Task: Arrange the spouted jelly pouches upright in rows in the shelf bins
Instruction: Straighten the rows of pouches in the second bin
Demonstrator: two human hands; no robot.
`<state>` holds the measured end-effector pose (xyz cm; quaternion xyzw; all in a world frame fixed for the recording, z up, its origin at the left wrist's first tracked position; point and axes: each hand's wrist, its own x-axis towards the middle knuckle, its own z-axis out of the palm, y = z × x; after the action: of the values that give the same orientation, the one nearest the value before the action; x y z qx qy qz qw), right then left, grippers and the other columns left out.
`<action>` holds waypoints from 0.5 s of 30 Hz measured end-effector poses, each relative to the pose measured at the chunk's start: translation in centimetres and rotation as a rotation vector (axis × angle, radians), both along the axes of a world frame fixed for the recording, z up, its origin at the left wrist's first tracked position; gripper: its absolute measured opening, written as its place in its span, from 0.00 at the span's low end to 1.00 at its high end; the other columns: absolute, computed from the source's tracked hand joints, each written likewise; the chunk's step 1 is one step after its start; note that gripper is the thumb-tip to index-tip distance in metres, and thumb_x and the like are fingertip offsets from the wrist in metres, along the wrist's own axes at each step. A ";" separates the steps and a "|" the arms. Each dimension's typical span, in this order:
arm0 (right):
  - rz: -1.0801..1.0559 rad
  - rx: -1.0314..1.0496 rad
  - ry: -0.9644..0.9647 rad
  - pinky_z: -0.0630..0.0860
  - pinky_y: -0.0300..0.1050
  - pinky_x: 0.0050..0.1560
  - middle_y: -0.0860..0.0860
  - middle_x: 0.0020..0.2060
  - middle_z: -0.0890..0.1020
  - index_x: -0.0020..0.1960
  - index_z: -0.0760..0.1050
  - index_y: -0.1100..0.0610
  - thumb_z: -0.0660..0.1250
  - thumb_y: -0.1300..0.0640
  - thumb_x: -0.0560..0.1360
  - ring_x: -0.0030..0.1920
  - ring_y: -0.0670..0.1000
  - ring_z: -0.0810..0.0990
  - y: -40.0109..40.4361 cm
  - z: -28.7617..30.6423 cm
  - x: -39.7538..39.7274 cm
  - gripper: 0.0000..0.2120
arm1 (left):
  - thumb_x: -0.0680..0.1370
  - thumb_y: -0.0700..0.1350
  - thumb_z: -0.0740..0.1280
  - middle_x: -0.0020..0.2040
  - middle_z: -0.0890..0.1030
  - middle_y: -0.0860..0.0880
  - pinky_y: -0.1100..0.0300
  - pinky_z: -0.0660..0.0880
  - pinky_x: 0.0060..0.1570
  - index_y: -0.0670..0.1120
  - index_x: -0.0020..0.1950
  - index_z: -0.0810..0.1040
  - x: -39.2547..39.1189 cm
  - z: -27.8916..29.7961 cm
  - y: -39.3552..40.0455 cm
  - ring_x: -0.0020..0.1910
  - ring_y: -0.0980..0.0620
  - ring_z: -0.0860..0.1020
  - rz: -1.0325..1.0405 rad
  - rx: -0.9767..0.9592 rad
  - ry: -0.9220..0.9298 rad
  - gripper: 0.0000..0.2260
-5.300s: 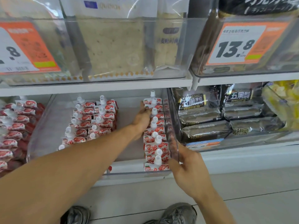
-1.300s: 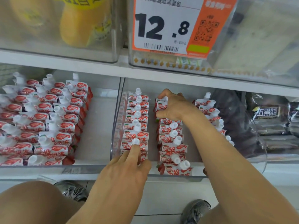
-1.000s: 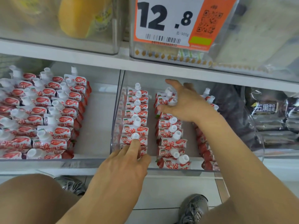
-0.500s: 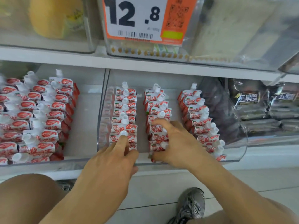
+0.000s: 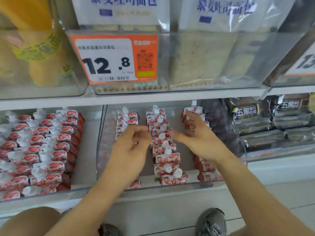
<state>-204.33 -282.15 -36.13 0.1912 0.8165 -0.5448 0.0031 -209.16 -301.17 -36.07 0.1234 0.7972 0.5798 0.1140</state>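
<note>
A clear shelf bin (image 5: 100,150) holds three rows of red-and-white spouted jelly pouches standing upright. The middle row (image 5: 166,157) is in full sight. My left hand (image 5: 131,150) hovers over the left row (image 5: 127,116), fingers curled loosely, holding nothing. My right hand (image 5: 197,140) is raised between the middle row and the right row (image 5: 207,176), fingers spread and blurred, holding nothing. Both hands hide parts of the rows beneath them.
A second bin (image 5: 81,191) to the left is packed with the same pouches. Dark packaged bread (image 5: 255,130) lies in the bin to the right. The shelf above carries bread bags and a 12.8 price tag (image 5: 115,60). My shoes (image 5: 211,222) show on the floor below.
Both hands have lifted off the pouch rows and now hover above them with fingers loose. The camera has tilted up a little.
</note>
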 end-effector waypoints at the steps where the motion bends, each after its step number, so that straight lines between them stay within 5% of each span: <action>1: -0.050 0.000 0.021 0.70 0.37 0.61 0.39 0.60 0.74 0.75 0.60 0.52 0.74 0.52 0.75 0.63 0.46 0.75 0.3 -0.6 -0.6 0.35 | 0.80 0.42 0.62 0.51 0.81 0.51 0.64 0.74 0.54 0.49 0.54 0.76 -1.5 -0.7 1.5 0.52 0.53 0.79 0.016 -0.041 -0.077 0.06; 3: -0.100 -0.007 0.025 0.72 0.36 0.57 0.46 0.60 0.79 0.69 0.67 0.57 0.69 0.59 0.78 0.59 0.48 0.78 0.5 -2.4 -1.8 0.22 | 0.82 0.44 0.56 0.59 0.79 0.42 0.51 0.72 0.61 0.44 0.58 0.75 -4.5 -2.7 4.4 0.60 0.41 0.76 0.097 -0.122 -0.212 0.10; 6: -0.194 -0.080 0.036 0.71 0.31 0.47 0.52 0.57 0.79 0.65 0.70 0.61 0.63 0.63 0.81 0.58 0.54 0.79 -0.3 -3.9 -3.4 0.13 | 0.84 0.48 0.52 0.64 0.76 0.43 0.57 0.68 0.55 0.42 0.67 0.72 -6.4 -3.9 7.6 0.62 0.42 0.74 0.213 -0.092 -0.368 0.17; 8: -0.217 -0.212 0.003 0.71 0.37 0.52 0.58 0.64 0.77 0.70 0.68 0.59 0.60 0.59 0.83 0.64 0.57 0.76 -0.7 -4.7 -4.4 0.17 | 0.84 0.47 0.53 0.67 0.73 0.44 0.58 0.67 0.53 0.42 0.70 0.69 -7.0 -4.0 8.8 0.60 0.45 0.74 0.242 -0.030 -0.397 0.18; 11: -0.180 -0.315 -0.076 0.63 0.44 0.71 0.53 0.76 0.67 0.78 0.59 0.54 0.56 0.52 0.85 0.74 0.53 0.67 -0.6 -5.4 -5.8 0.23 | 0.84 0.48 0.53 0.71 0.70 0.43 0.54 0.69 0.62 0.43 0.73 0.66 -7.6 -4.9 9.4 0.66 0.43 0.72 0.201 0.020 -0.459 0.19; 15: -0.160 -0.294 -0.085 0.58 0.48 0.77 0.50 0.78 0.63 0.81 0.53 0.50 0.52 0.48 0.85 0.77 0.52 0.62 0.0 -5.6 -7.4 0.25 | 0.84 0.52 0.49 0.74 0.66 0.44 0.55 0.61 0.71 0.50 0.77 0.59 -7.1 -6.2 9.9 0.71 0.44 0.66 0.122 -0.029 -0.397 0.21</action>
<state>-211.70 -282.17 -41.74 0.2759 0.7092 -0.6484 0.0219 -216.21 -291.28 -42.32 -0.0435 0.7734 0.5870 0.2354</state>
